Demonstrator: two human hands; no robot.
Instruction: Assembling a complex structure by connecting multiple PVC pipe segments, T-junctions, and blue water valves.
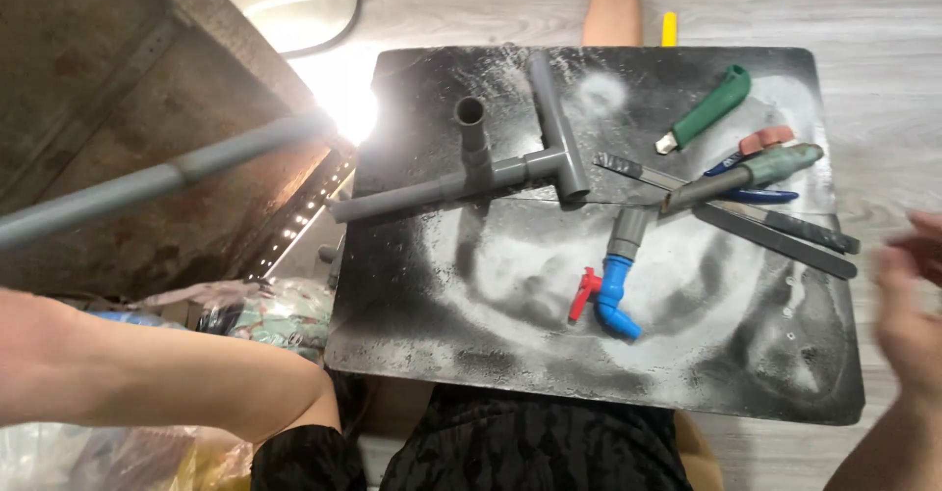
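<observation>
Head view: grey pipe assembly (491,172) flat on dusty black board (746,373), right hand (911,300) near.

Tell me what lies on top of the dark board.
On the dark board: a grey pipe assembly, a blue tap with a red handle, a green-handled tool, files and pliers. Whatever lies under the board is hidden, apart from dark clothing at its near edge.

Bare forearms, no sleeves — dark black patterned garment (535,447) over the lap.
</observation>
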